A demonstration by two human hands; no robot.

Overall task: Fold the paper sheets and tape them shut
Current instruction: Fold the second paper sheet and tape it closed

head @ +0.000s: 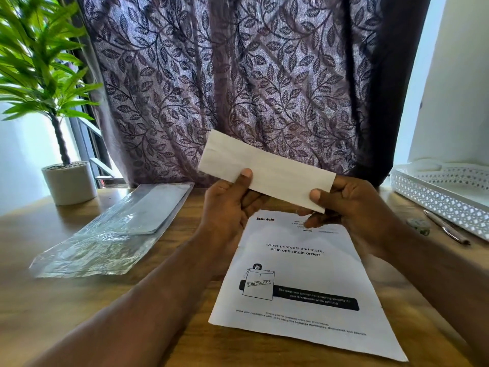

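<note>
Hands are gripping the folded paper (267,168) in the air above the middle of the table (79,313). The left hand (230,207) is pinching its lower edge, thumb in front and fingers behind. The right hand (354,205) is pinching the lower right corner the same way. Clamping both ends is probably holding the folds flat and closed, ready for taping.

Directly beneath, a printed sheet (304,274) is lying flat and unfolded toward the near edge, seemingly waiting its turn.

Toward the right edge a small roll (419,225), possibly tape though too blurred to be sure, is sitting beside a pen (447,230), both within easy reach of the right hand. Behind them, at the far right corner, a white perforated tray (436,200) is standing; its contents are not showing clearly.

On the left side a clear plastic sleeve (111,229) is lying with something flat and pale inside. At the far left corner a white pot (68,184) is holding a green plant (34,70).
</note>
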